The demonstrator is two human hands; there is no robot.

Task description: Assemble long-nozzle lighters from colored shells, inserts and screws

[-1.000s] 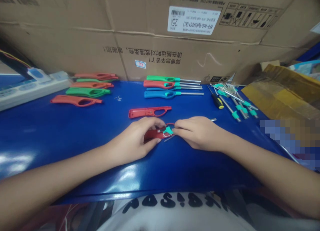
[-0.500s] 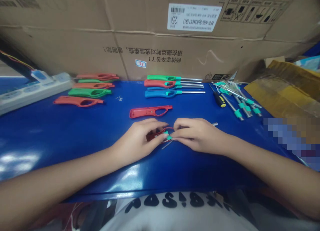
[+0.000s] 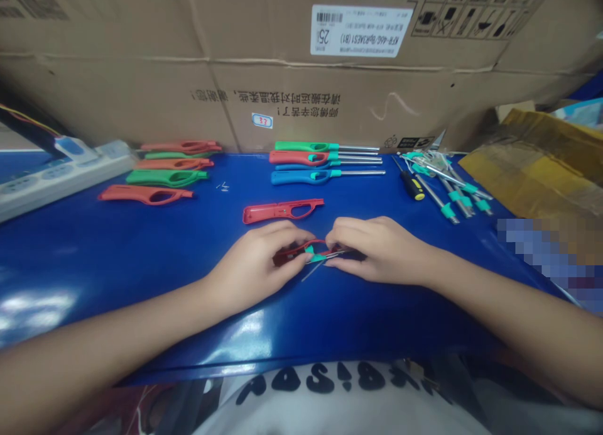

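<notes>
My left hand [image 3: 259,256] is closed on a red half-shell of a long-necked gas lighter [image 3: 285,258], thumb in front and fingers behind. A green plastic piece [image 3: 316,257] lies in the shell by the left thumb tip. From it a thin metal tube [image 3: 332,254] runs right between the thumb and fingers of my right hand [image 3: 377,253], which is closed around it; the rest is hidden in the palm. A thin pale strand [image 3: 311,272] sticks out below. Just behind the hands lies the matching red half-shell [image 3: 282,211], inner side up.
Several assembled lighters [image 3: 301,176] lie at the back middle, and several coloured shells [image 3: 146,195] at the left. A screwdriver [image 3: 413,185] and metal tubes with green pieces [image 3: 445,205] are at the right. A power strip [image 3: 66,174], cardboard [image 3: 155,95] and yellow-taped package [image 3: 522,161] border the blue table.
The right fingers have opened a little away from the green piece, and more of the metal tube shows. The silvery end beyond the right hand is out of sight. The left hand keeps its grip.
</notes>
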